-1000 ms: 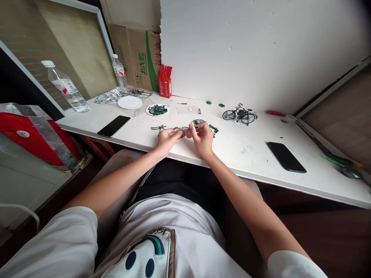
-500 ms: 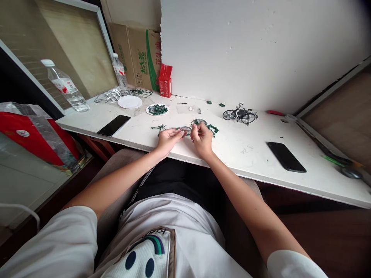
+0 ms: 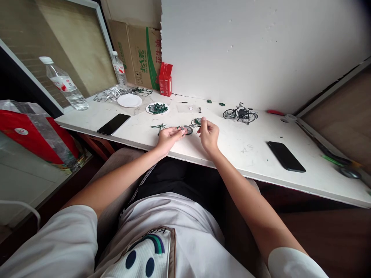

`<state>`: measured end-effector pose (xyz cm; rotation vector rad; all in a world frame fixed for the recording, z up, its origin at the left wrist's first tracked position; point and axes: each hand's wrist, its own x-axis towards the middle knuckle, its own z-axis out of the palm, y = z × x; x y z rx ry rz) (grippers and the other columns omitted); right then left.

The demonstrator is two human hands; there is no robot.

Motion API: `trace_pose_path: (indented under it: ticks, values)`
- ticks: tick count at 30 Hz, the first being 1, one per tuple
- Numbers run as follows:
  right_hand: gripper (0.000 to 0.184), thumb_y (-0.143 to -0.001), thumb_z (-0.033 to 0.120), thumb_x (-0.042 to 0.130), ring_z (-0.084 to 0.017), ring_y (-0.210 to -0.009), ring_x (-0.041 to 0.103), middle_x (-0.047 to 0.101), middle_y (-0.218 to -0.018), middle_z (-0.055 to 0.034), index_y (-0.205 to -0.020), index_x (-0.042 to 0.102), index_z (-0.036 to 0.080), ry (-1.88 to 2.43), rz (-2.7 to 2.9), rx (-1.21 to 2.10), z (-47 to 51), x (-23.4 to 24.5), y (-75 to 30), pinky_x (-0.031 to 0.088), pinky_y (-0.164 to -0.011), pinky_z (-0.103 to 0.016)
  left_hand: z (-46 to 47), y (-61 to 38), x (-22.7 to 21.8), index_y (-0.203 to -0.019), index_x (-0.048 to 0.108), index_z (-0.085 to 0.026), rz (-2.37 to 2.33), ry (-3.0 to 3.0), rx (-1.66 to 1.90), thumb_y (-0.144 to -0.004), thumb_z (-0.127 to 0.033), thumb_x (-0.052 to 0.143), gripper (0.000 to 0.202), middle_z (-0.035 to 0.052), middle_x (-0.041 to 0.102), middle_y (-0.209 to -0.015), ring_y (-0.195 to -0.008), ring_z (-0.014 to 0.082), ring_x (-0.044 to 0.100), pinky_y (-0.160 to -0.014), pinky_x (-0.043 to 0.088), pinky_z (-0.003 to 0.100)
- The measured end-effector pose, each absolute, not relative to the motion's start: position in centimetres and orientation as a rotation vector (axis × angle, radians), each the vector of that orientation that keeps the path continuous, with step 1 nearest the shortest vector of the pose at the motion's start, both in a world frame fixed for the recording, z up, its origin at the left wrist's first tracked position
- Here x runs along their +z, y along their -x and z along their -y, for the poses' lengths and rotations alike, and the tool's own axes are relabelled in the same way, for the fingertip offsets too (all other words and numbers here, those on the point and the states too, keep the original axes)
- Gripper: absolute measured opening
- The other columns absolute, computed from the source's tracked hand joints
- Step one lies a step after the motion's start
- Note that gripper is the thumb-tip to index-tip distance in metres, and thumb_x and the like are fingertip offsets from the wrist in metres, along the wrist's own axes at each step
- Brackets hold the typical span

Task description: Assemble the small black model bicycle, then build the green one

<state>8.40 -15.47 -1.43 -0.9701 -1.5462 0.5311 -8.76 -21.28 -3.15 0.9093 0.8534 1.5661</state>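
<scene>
Left of the black model bicycle (image 3: 242, 113) and nearer than it, pinched a miniature spoked wheel (image 3: 189, 130) between thumb and fingers of the left hand (image 3: 169, 138), with a scrap of green plastic (image 3: 177, 127) at the fingertips. Held the right hand (image 3: 209, 135) nearer than the bicycle too, left of it but less far off, thumb up and fingers curled in; could not tell of anything gripped inside.

For good handling, seemed to call for a light pinch at rim or hub, off the thin spokes; for both wrists steadied at the edge of the white table (image 3: 240, 150); and for straight, gentle pressure in place of any twisting, at a judged risk of bent or snapped spokes.

On the wheel, saw a dark round rim and fine, closely set spokes, partly hidden by the fingertips; at so small a size, could make out no hub detail.

Farther in, saw a second spoked wheel (image 3: 195, 122) on the near left of the bicycle, partly behind the right hand, and well left of the bicycle, loose green model parts (image 3: 158, 126). Beyond, also well left of the bicycle, saw a white plate (image 3: 147, 108) heaped with green pieces. Farthest, behind the bicycle and far to its left, saw a small red box (image 3: 165, 80) beside a brown cardboard carton (image 3: 142, 58).
</scene>
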Motion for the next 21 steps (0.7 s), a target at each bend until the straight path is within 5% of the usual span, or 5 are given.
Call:
trace_pose_path:
  ticks: [4, 11, 17, 21]
  values:
    - [0.062, -0.106, 0.068, 0.041, -0.018, -0.056, 0.047, 0.046, -0.056, 0.0007, -0.062, 0.042, 0.025, 1.073, 1.557, 0.363, 13.0, -0.1, -11.5, 0.037, -0.058, -0.032, 21.1, 9.2, -3.1, -0.11, 0.076, -0.014, -0.858, -0.892, 1.534, -0.072, -0.031, 0.096, 0.046, 0.0143, 0.082, -0.112, -0.108, 0.0255, 0.078, -0.112, 0.054, 0.049]
    - [0.052, -0.102, 0.029, 0.055, -0.016, -0.058, 0.035, 0.037, -0.052, 0.002, -0.054, 0.034, 0.025, 1.591, 1.846, 0.183, 9.2, 0.6, -16.9, 0.031, -0.067, -0.035, 20.9, 9.9, -2.9, -0.104, 0.074, -0.013, -0.817, -0.953, 1.384, -0.07, -0.031, 0.099, 0.046, 0.0173, 0.08, -0.116, -0.108, 0.0285, 0.079, -0.108, 0.057, 0.049]
    - [0.041, -0.099, 0.055, 0.059, -0.023, -0.078, 0.059, 0.07, -0.084, -0.0107, -0.08, 0.066, 0.019, 2.017, 1.955, 0.465, 8.3, 0.5, -22.1, 0.043, -0.074, -0.035, 21.2, 10.5, -2.1, -0.107, 0.07, -0.012, -0.805, -1.06, 1.178, -0.072, -0.037, 0.099, 0.052, 0.0203, 0.078, -0.124, -0.102, 0.0304, 0.081, -0.088, 0.064, 0.038]
    - [0.044, -0.096, 0.059, 0.063, -0.036, -0.112, 0.061, 0.07, -0.116, -0.0204, -0.104, 0.073, 0.017, 2.098, 1.952, 0.418, 8.7, 0.7, -22.8, 0.05, -0.093, -0.045, 20.8, 10.8, -2.3, -0.109, 0.067, -0.013, -0.79, -1.096, 1.104, -0.075, -0.037, 0.097, 0.051, 0.0202, 0.078, -0.125, -0.099, 0.0286, 0.082, -0.084, 0.064, 0.035]
